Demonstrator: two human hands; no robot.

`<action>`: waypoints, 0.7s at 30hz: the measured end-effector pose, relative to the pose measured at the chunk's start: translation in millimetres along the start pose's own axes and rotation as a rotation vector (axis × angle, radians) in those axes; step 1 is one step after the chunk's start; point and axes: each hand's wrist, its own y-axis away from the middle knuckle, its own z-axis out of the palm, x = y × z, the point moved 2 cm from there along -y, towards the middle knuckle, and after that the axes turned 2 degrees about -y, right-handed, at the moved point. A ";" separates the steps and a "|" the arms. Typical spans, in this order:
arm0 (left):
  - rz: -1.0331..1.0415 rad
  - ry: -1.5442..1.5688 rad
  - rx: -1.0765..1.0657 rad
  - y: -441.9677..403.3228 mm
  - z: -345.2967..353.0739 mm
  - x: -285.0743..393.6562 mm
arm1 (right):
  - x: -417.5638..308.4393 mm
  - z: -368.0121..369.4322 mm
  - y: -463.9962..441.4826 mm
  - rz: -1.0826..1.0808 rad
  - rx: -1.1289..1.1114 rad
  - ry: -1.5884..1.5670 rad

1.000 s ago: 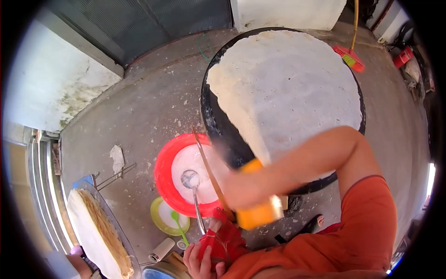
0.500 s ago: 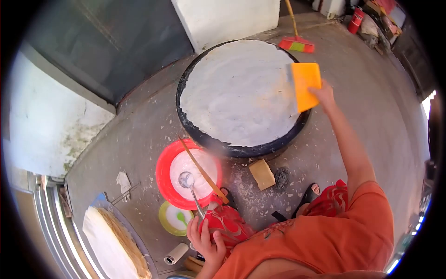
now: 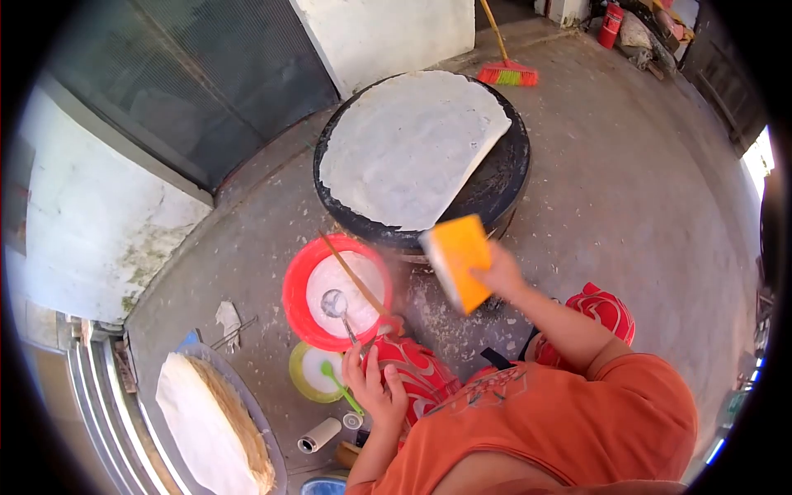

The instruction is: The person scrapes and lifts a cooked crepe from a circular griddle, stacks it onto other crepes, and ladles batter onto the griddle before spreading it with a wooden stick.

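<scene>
My right hand point(image 3: 498, 274) grips a yellow-orange scraper point(image 3: 464, 262), blurred by motion, in front of the round black griddle point(image 3: 495, 186). A large thin white pancake point(image 3: 404, 148) covers most of the griddle; its lower-right side now makes a straight, folded-looking edge beside bare black surface. My left hand point(image 3: 378, 388) is open by my knee, fingers spread, close to the handle of a metal ladle point(image 3: 334, 304). Whether it touches that handle I cannot tell. The ladle rests in a red basin point(image 3: 295, 285) of white batter, with a wooden strip point(image 3: 353, 276) across the rim.
Beside the basin stands a yellow-green bowl point(image 3: 304, 381) with a green spoon point(image 3: 340, 386). A stack of pancakes point(image 3: 206, 421) lies on a tray at lower left. A cylindrical container point(image 3: 319, 435) lies on the floor. A broom point(image 3: 507, 73) stands behind the griddle.
The scraper has moved from the griddle's right edge down and left, towards my body. The pancake's right side has come off the griddle, baring black surface. My left hand stays by my knee.
</scene>
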 end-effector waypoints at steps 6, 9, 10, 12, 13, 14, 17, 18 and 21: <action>-0.024 0.185 0.011 8.4 1.2 -1.3 | -63.0 -6.3 6.7 -0.462 -0.087 0.327; -0.063 0.258 0.031 6.0 -0.4 -3.2 | -65.6 -25.7 -15.2 -0.773 -0.039 0.539; -0.088 0.285 0.031 3.0 0.1 -3.4 | -65.6 -27.6 -18.7 -0.914 -0.004 0.629; -0.040 0.210 0.024 -15.0 2.2 -4.2 | -60.5 -20.7 -26.2 -0.926 -0.074 0.637; 0.016 0.137 0.016 -27.9 4.3 -3.5 | -57.0 -12.2 -32.0 -0.940 -0.084 0.660; 0.010 0.132 0.013 -42.2 8.0 -4.2 | -55.3 -4.2 -38.9 -0.956 -0.092 0.683; 0.164 -0.052 0.053 -92.0 31.9 -5.5 | -60.1 8.1 -70.1 -0.900 -0.037 0.706; 0.193 -0.078 0.060 -108.4 45.5 -8.7 | -60.4 8.5 -81.7 -0.845 0.001 0.723; 0.217 -0.090 0.028 -150.2 91.4 -19.6 | -65.8 1.2 -90.1 -0.806 0.012 0.697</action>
